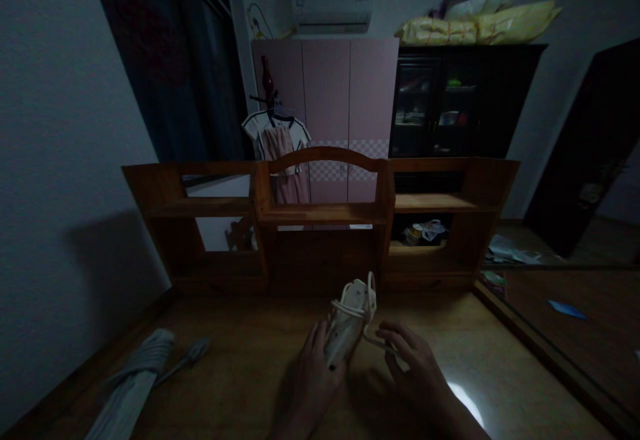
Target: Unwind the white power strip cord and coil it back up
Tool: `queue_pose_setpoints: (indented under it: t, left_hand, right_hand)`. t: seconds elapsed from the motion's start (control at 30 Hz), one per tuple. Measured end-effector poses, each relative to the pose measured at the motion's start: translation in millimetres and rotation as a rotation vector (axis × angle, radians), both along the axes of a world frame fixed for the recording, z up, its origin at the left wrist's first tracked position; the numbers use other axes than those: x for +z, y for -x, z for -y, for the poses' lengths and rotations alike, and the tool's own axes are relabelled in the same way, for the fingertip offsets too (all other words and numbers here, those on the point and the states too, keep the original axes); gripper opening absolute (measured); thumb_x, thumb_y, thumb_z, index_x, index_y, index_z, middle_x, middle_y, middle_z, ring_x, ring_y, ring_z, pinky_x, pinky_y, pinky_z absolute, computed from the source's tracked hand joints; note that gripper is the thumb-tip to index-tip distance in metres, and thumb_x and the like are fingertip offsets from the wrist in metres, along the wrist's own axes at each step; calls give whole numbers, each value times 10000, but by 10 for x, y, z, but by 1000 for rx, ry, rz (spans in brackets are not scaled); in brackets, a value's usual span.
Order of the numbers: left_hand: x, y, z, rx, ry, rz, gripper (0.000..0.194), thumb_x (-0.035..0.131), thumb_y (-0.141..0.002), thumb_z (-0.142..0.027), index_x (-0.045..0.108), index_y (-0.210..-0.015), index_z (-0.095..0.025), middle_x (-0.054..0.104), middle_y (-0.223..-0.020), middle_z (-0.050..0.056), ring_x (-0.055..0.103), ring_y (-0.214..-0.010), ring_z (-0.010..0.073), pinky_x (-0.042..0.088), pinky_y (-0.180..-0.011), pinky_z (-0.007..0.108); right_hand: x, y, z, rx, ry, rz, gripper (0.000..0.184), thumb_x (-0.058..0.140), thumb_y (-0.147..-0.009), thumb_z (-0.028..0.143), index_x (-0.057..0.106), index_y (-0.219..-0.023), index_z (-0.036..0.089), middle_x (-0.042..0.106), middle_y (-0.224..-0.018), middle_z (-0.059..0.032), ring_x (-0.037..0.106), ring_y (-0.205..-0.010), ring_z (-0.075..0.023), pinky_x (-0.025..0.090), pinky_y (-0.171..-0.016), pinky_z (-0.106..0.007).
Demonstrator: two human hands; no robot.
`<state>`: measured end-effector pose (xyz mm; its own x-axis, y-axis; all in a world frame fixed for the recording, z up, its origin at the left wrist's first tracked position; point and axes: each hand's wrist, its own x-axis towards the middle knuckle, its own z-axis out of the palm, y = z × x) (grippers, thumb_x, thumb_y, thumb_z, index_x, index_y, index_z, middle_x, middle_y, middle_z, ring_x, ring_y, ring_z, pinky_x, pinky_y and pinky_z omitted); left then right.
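My left hand (310, 373) is closed around the lower end of a white power strip (347, 320), holding it tilted up above the wooden desk (240, 373). A white cord (371, 293) is wound around the strip's upper end. My right hand (413, 360) sits just to the right, its fingers pinching a loop of that cord near the strip. The room is dim.
A wooden shelf unit (320, 217) stands along the desk's back edge, with small items (424, 231) in its right compartment. A folded grey umbrella (135, 377) lies at the desk's left front. A pink wardrobe (345, 93) and a dark cabinet (450, 100) stand behind.
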<state>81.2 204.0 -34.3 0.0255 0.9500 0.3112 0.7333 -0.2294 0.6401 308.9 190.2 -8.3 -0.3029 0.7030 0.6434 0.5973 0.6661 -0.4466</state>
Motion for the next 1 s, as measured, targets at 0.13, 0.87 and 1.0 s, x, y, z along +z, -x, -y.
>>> queue_pose_setpoints:
  t: [0.13,0.87,1.0]
  left_hand:
    - [9,5,-16,-3,-49,57,674,509,-747,-162,319,-1392,-129,407,-1425,104,379,-1314,181,293,-1080,245]
    - [157,24,91,-9,-31,68,767,552,-694,-125,303,-1418,-179,391,-1441,81,383,-1313,213,325,-1074,308]
    - [148,26,110,-28,-40,41,751,553,-698,-139,319,-1411,-185,394,-1438,71,394,-1301,214,343,-1069,314]
  right_hand:
    - [127,51,61,69,156,108,247,516,-871,246,582,-1107,214,631,-980,-72,607,-815,-174,451,-703,-268]
    - [-122,-270,-176,-382,68,489,263,352,-970,280,549,-812,208,644,-708,-23,609,-568,-160,274,-527,-271]
    - [-173,-392,-231,-515,55,495,193,391,-954,279,549,-863,214,656,-744,-26,619,-580,-179,274,-502,-275]
